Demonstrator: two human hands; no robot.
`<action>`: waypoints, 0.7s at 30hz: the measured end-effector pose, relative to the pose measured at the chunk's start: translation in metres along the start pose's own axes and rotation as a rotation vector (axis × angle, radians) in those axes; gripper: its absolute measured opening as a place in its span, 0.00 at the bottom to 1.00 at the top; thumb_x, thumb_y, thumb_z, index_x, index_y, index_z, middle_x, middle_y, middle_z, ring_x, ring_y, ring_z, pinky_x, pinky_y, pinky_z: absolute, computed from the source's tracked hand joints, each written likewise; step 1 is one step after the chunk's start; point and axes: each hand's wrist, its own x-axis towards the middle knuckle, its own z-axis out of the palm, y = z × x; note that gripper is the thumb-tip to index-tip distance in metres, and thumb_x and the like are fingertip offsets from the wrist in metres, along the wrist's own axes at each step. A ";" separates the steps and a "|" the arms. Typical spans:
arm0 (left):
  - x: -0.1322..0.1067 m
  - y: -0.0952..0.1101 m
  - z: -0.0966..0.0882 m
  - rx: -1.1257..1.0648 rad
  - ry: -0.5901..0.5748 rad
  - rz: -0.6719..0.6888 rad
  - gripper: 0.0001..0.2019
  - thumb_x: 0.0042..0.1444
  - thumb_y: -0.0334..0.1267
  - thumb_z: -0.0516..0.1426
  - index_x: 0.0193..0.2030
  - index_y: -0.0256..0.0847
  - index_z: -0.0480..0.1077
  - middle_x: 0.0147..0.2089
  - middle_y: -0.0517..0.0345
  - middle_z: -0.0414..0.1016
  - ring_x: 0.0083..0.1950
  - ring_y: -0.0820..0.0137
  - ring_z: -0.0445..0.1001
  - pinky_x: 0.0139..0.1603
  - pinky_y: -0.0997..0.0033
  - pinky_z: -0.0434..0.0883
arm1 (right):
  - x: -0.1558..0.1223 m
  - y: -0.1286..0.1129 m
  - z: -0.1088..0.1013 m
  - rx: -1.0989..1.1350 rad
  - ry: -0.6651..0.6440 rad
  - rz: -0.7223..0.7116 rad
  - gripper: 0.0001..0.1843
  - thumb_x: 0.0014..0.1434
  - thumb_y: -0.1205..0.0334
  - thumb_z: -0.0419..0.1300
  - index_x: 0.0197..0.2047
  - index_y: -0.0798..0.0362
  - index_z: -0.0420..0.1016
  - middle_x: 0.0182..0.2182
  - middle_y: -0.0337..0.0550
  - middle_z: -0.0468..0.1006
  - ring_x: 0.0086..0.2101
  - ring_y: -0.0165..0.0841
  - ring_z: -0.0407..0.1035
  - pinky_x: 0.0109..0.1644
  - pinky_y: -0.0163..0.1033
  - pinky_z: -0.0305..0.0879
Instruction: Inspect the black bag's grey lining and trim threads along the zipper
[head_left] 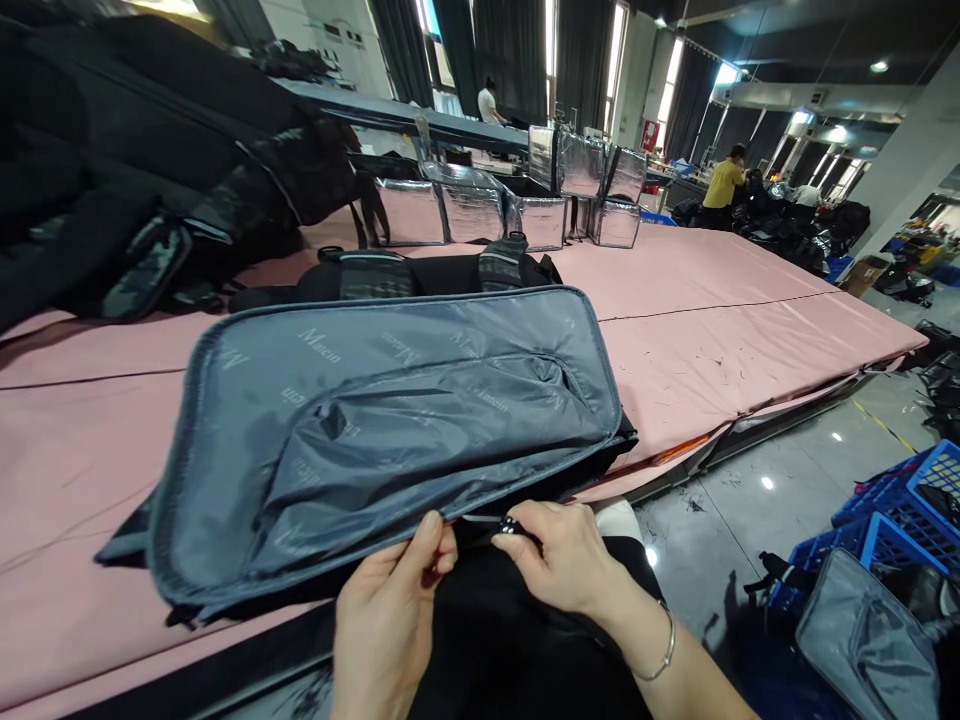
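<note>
A backpack lies opened out at the table's near edge, its grey printed lining facing up and its black straps at the far side. At the lining's near rim, my left hand is closed, thumb and fingers pinching the bound edge. Just right of it, my right hand is closed around small thread snips with a dark, spotted handle. Their thin metal blade points left toward my left fingers, close to the bag's edge. The palm hides most of the snips.
Black backpacks are piled on the pink-covered table at the left. Silver-lined boxy pieces stand behind the bag. Blue crates with bags sit on the floor at right. A person in yellow works farther back.
</note>
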 end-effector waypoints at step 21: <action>0.006 -0.002 0.008 -0.051 0.139 0.161 0.20 0.29 0.42 0.73 0.26 0.38 0.69 0.25 0.60 0.75 0.31 0.69 0.78 0.39 0.69 0.77 | 0.014 0.008 -0.002 -0.063 0.234 -0.009 0.02 0.65 0.66 0.58 0.39 0.52 0.72 0.35 0.44 0.76 0.38 0.35 0.70 0.43 0.39 0.67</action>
